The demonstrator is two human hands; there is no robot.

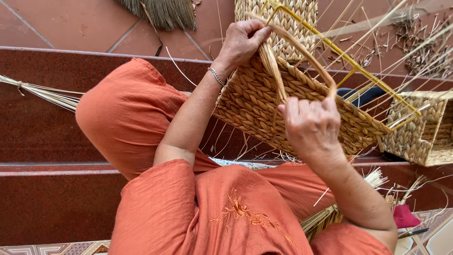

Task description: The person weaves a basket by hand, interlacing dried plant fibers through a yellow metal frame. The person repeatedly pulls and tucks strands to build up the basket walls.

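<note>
A half-woven basket (264, 101) of plaited straw rests tilted on the lap, yellow wire frame (358, 66) bare above. The left hand (241, 40), its grip closed, clasps the rim; the right hand (311, 125) pinches a flat strand (302, 49). A finished basket (420, 130) sits on the red step (42, 127).

broom: a brush head of dry brown bristles (163, 12) lies on the terracotta floor tiles (61, 21) at the top.
steps: dark red polished stone steps (42, 132) run across the view.
loose fibres: a tied bundle of pale straw (42, 93) rests on the left of a step.
second basket: a square woven basket (420, 130) stands at the right edge.
scraps: dry trimmings (422, 45) litter the tiles top right.
cloth: a small red cloth (405, 217) lies bottom right.
</note>
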